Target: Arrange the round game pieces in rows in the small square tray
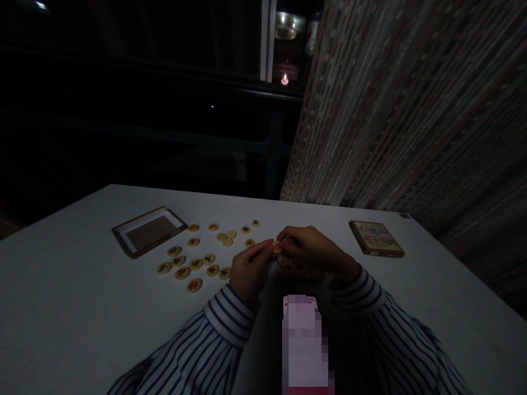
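Note:
A round xiangqi piece [276,247] with a red character is pinched between the fingertips of both my hands, just above the table. My left hand [252,269] grips it from the left, and my right hand [315,249] from the right. Under my right hand lies a cluster of pieces [293,263] with red characters, partly hidden by the hand and in shadow. Left of my left hand are several loose pieces [196,264], mostly with black characters. One red-marked piece [195,285] lies nearest me among them. A few blank-side-up pieces [227,238] touch one another farther back.
An open shallow box tray [130,253] lies at the left of the white table [74,296]. At the right is a box lid [376,238] with a printed cover. A lit phone [304,340], blurred out, is near my body. A string curtain [370,109] hangs beyond the table.

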`<state>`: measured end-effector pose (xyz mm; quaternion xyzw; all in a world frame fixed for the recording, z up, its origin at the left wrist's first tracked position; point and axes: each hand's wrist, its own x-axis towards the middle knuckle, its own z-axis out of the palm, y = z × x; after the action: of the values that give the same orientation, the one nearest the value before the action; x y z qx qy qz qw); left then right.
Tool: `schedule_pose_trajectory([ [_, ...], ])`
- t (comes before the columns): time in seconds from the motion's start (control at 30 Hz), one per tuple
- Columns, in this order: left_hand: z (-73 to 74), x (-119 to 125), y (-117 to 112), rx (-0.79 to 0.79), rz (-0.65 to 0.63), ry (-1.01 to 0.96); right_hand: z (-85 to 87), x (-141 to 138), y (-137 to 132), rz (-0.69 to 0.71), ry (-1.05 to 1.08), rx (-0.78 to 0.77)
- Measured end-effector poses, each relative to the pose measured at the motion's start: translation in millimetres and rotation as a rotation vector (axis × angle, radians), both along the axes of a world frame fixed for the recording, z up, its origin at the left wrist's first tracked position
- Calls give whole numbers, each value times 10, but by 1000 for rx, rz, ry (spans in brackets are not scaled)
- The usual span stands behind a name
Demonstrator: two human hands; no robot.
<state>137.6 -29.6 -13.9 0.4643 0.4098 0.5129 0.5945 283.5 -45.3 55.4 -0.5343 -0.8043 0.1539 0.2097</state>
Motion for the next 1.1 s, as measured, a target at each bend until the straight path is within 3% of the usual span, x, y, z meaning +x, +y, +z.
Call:
schedule_pose_trajectory([
  [0.4, 56, -7, -12, 10, 86, -14, -46, 21, 24, 48, -50, 0],
  [0.8, 66, -16, -4, 54, 114, -13, -111, 1, 83, 143, -169, 263],
  [1.1, 55, -31, 7, 27, 87, -52, -104, -9, 77, 146, -185, 299],
])
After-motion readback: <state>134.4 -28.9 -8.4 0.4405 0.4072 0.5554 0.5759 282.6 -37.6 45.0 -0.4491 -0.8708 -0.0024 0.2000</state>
